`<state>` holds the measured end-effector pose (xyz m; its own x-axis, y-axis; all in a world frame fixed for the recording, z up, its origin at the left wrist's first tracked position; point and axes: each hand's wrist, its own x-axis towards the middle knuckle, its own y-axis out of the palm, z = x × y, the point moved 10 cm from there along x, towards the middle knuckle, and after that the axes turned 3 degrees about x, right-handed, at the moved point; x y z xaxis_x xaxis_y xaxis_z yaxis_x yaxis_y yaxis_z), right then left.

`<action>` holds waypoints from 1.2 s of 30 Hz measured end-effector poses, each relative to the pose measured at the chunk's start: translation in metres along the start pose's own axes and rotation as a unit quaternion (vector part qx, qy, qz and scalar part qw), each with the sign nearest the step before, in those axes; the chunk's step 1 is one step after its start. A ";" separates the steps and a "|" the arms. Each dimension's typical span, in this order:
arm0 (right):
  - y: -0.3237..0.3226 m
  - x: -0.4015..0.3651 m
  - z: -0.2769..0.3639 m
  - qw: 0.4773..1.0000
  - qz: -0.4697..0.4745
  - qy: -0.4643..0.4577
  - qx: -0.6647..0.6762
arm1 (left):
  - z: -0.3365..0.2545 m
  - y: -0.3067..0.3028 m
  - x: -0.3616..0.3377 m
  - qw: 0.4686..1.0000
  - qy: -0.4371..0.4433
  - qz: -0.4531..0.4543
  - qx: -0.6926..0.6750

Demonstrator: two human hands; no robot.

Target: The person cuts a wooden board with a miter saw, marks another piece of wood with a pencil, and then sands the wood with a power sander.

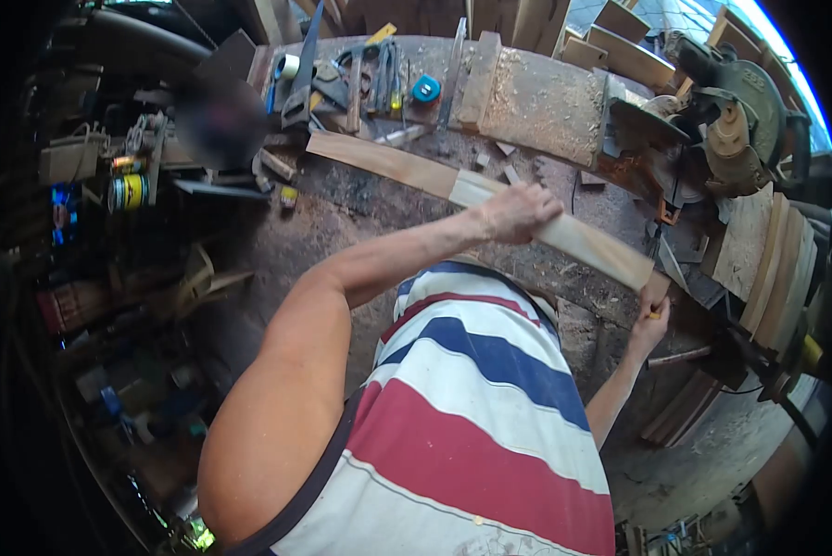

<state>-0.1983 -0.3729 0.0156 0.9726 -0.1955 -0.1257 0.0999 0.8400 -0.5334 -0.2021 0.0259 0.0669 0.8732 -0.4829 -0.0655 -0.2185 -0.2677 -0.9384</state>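
A long, pale wooden board (388,167) slants across my front, from the upper left down to the right. My left hand (523,211) is wrapped over its middle, fingers closed on it. By its lower right end, my right hand (652,324) is closed on a small brown wood piece (655,285), which meets the board's end in this view. A small yellow thing (654,316) shows at the right fingers; I cannot tell what it is.
A workbench (546,102) strewn with shavings lies ahead, with a handsaw (303,74), a teal tape measure (426,89) and a hammer (354,93). A power saw (736,120) stands at the far right. Curved wooden pieces (773,269) are stacked below it.
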 end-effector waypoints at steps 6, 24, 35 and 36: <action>0.009 -0.075 -0.069 0.991 0.089 0.096 -0.032 | -0.038 0.081 -0.063 0.993 -0.023 0.007 -0.112; 0.083 -0.075 -0.122 0.972 0.150 0.181 0.007 | -0.036 0.156 -0.038 0.994 -0.087 0.073 -0.006; 0.069 -0.067 -0.110 0.975 0.108 0.186 0.051 | -0.059 0.166 -0.011 0.992 -0.107 0.061 -0.026; 0.069 -0.068 -0.110 0.975 0.107 0.187 0.059 | -0.062 0.166 -0.012 0.994 -0.094 0.058 -0.021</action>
<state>-0.2809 -0.3572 -0.1044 0.8319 -0.1623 -0.5306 -0.0517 0.9295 -0.3653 -0.2761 -0.0645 -0.0665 0.9064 -0.3488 -0.2383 -0.3367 -0.2559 -0.9062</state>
